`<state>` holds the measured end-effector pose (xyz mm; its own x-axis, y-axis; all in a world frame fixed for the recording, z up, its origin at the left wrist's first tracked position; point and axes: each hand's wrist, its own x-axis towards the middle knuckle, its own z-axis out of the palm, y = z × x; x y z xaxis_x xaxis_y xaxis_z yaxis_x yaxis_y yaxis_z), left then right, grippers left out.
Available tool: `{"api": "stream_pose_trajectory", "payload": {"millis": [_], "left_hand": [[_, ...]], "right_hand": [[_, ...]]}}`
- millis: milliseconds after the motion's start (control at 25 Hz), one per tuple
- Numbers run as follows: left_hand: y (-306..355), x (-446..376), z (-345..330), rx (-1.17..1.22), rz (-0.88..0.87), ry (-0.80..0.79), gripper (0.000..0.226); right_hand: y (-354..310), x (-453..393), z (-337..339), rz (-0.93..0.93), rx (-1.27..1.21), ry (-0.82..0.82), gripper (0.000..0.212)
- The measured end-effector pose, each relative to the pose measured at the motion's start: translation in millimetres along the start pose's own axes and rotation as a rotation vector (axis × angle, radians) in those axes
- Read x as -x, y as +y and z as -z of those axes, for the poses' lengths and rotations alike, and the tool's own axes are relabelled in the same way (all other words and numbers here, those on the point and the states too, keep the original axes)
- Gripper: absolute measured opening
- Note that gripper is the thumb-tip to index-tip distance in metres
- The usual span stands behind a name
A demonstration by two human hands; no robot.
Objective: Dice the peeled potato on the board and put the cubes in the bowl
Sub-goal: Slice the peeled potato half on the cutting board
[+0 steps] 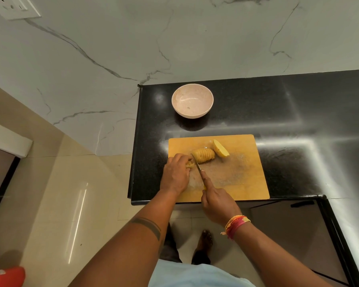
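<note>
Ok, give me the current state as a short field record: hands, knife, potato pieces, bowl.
left hand: grips the uncut end of the potato on the cutting board
right hand: holds the knife, blade down between the held end and the slices
sliced potato: row of slices leaning together, not yet cubed
potato half: uncut, beside the slices on their far right
bowl: on the black counter beyond the board, no cubes in it
</note>
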<state>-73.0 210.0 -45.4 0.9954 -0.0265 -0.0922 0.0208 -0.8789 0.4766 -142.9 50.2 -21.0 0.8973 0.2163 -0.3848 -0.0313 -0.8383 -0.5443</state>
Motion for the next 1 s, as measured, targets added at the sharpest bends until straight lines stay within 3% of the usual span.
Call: {"api": "stream_pose_trajectory", "payload": {"millis": [200,520,1000], "left_hand": [[6.3,3.8,-3.7,0.106,0.171,0.032,0.047],[0.2,-14.8,12.0,0.005,0.062,-0.086,0.042],[-6.3,-7.7,7.9,0.06,0.068,-0.014,0.039]], "right_hand": [[-2.3,-7.2,-6.6,0.009,0.003,-0.027,0.075],[-8.6,-5.6,-14.7,-0.02,-0.038,0.001,0.076],[-13.1,-16.6,-18.3,-0.022,-0.025,0.009,0.078]]}}
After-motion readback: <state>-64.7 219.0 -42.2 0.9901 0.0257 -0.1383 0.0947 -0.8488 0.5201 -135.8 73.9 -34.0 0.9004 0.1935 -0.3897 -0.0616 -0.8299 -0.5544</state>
